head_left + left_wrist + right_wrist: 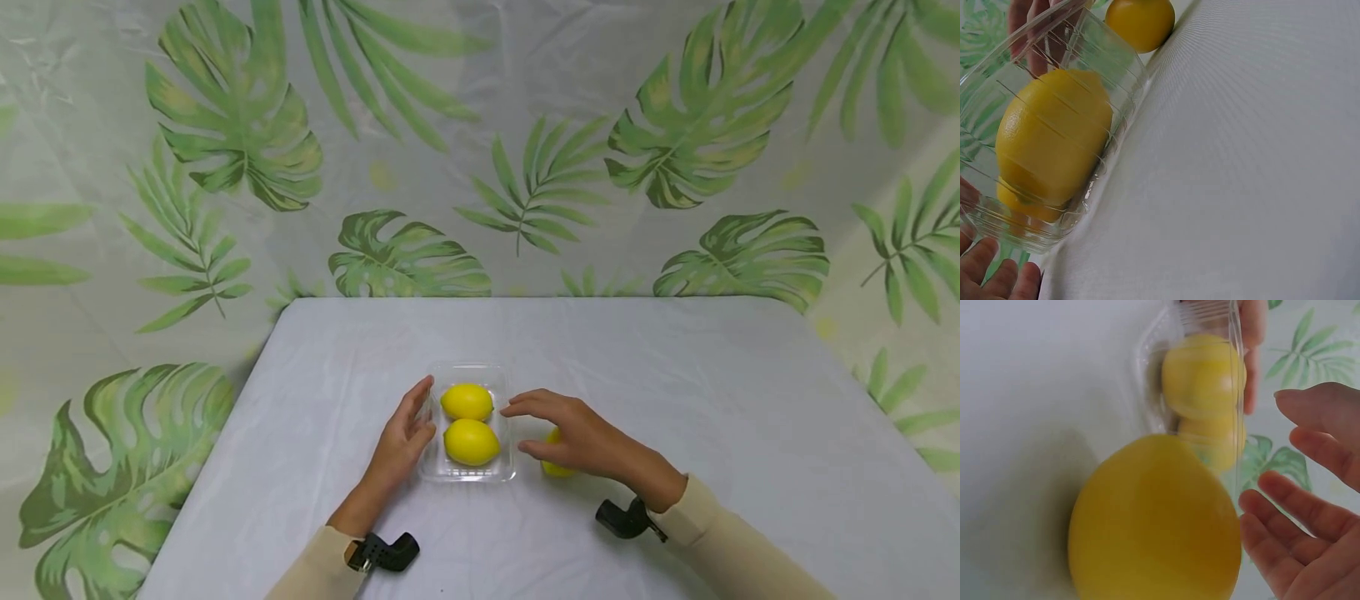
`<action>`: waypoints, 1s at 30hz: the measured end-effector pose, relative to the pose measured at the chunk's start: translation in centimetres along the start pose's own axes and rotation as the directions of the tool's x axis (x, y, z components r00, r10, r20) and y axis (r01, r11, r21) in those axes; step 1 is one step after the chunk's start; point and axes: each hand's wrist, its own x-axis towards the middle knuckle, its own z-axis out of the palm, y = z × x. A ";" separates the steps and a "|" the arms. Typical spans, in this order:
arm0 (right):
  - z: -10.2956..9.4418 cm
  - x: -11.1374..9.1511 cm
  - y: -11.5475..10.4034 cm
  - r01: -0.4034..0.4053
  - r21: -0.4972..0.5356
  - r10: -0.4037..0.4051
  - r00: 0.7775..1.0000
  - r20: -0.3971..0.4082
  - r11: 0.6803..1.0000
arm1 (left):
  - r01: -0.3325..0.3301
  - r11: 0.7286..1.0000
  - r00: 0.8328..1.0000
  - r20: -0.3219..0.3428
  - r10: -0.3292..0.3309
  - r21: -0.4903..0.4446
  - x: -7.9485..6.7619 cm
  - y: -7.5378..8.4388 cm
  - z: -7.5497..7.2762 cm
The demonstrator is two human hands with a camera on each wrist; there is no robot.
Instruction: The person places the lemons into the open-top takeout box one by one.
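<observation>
A clear plastic container stands on the table with two yellow lemons in it, the far lemon and the near lemon. My left hand rests against the container's left side, its fingers fairly straight and the thumb apart from them. My right hand hovers just right of the container, fingers spread and holding nothing. Partly hidden beneath it in the head view, a third lemon lies on the table. The right wrist view shows that lemon large, beside the loosely bent fingers.
A white cloth covers the table. Behind it hangs a backdrop printed with green leaves. A black wrist camera sits on the left wrist, and another black camera on the right.
</observation>
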 end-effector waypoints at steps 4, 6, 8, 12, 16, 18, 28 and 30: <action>-0.2 -0.4 0.4 -0.009 -0.020 0.009 1.000 -0.001 1.000 | 0.014 1.000 1.000 -0.003 -0.014 0.007 0.1 0.0 0.0; -0.2 -0.5 0.6 -0.010 -0.030 0.010 1.000 -0.002 0.999 | 0.016 1.000 1.000 -0.002 -0.016 0.010 0.1 0.0 0.0; -0.3 -0.7 0.8 -0.012 -0.034 0.012 1.000 -0.006 0.999 | 0.012 1.000 1.000 -0.002 -0.012 0.009 0.1 0.0 0.0; -0.3 -1.0 1.0 -0.024 -0.032 0.024 1.000 -0.011 0.999 | 0.012 1.000 1.000 -0.001 -0.012 0.006 0.1 0.0 0.0; -0.4 -1.4 1.3 -0.045 -0.026 0.045 0.999 0.000 0.999 | 0.019 1.000 1.000 0.000 -0.019 0.004 0.1 -0.1 0.0; -0.4 -1.4 1.4 -0.054 -0.021 0.054 0.999 0.005 0.998 | 0.009 1.000 1.000 0.001 -0.009 -0.002 0.1 -0.1 0.0; -0.5 -2.1 1.8 -0.090 0.003 0.090 0.996 0.023 0.996 | 0.027 1.000 1.000 -0.008 -0.027 0.008 0.0 0.1 0.0; -0.5 -2.3 1.9 -0.087 0.008 0.087 0.996 0.018 0.996 | 0.029 1.000 1.000 -0.007 -0.029 0.005 0.0 0.1 0.0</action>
